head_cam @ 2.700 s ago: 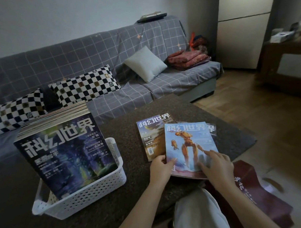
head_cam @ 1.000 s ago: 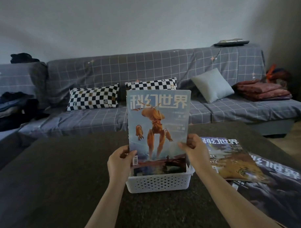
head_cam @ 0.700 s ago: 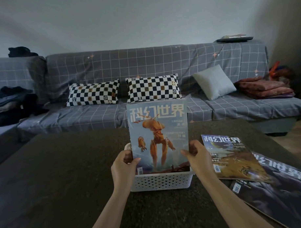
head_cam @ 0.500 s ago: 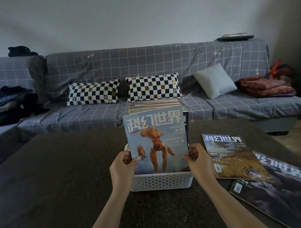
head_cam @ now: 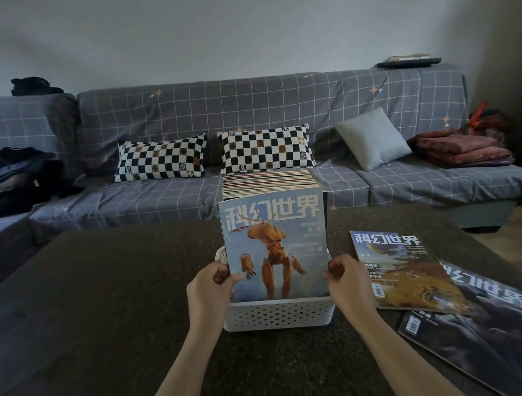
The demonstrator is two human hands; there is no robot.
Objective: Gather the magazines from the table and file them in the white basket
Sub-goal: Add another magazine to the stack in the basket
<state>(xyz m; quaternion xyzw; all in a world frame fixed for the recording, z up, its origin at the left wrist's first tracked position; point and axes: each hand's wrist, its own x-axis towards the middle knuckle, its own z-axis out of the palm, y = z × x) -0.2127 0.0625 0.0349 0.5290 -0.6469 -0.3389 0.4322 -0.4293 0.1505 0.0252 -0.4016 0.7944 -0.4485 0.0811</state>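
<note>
Head view: blue magazine [head_cam: 273, 244] upright at front of white basket [head_cam: 278, 314], mid-bench.
Hands: left hand [head_cam: 211, 284] and right hand [head_cam: 347, 279] pinch its side edges.
Do: lower straight, seat against filed stack [head_cam: 269, 182], then release.
Left: two magazines [head_cam: 404, 270] by right bench edge.

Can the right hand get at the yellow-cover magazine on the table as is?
Probably yes, once freed. The right hand now pinches the blue magazine in the white basket; the yellow-cover magazine lies flat just beside it, top uncovered, nothing between.
</note>
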